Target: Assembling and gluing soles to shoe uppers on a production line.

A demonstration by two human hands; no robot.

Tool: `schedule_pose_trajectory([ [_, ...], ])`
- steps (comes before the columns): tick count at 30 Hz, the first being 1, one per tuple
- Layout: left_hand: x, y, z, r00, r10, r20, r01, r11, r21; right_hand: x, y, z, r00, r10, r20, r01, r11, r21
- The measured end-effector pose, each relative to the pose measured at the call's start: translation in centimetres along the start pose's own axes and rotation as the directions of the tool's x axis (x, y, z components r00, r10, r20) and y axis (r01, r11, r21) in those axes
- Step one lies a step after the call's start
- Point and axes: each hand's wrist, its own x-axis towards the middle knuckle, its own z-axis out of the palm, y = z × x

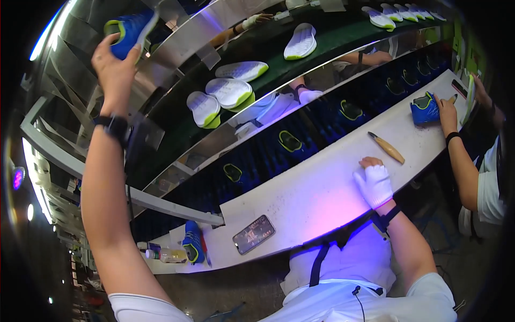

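My left hand (119, 65) is raised high at the upper left, its fingers and thumb gripping a blue shoe (138, 27) with a lime-green collar and a pale sole edge. My right hand (374, 184), in a white glove that leaves the fingertips bare, rests on the white work ledge (300, 201). Its thumb stands apart from the bent fingers and nothing shows in it. Just beyond that hand lies a pointed tool (389, 148) with a tan wooden handle.
White and lime soles (229, 92) lie on a green belt (268, 80). Blue shoe uppers (290, 141) line a dark channel before the ledge. A phone (254, 234), a bottle (170, 255) and another blue shoe (193, 241) sit at left. A co-worker's hand (446, 112) touches a shoe at right.
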Motion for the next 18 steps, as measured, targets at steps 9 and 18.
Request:
schedule_pose_trajectory([
  [9, 2.2, -7.4, 9.5, 0.805, -0.413, 0.426, 0.388, 0.910, 0.149, 1.1, -0.2, 0.5, 1.000, -0.025, -0.011, 0.025, 0.997, 0.069],
  [18, 0.6, -1.0, 6.9, 0.621, -0.711, 0.329, 0.766, 0.464, -0.445, 1.3, -0.2, 1.0, 0.995, -0.003, 0.104, -0.002, 0.998, 0.055],
])
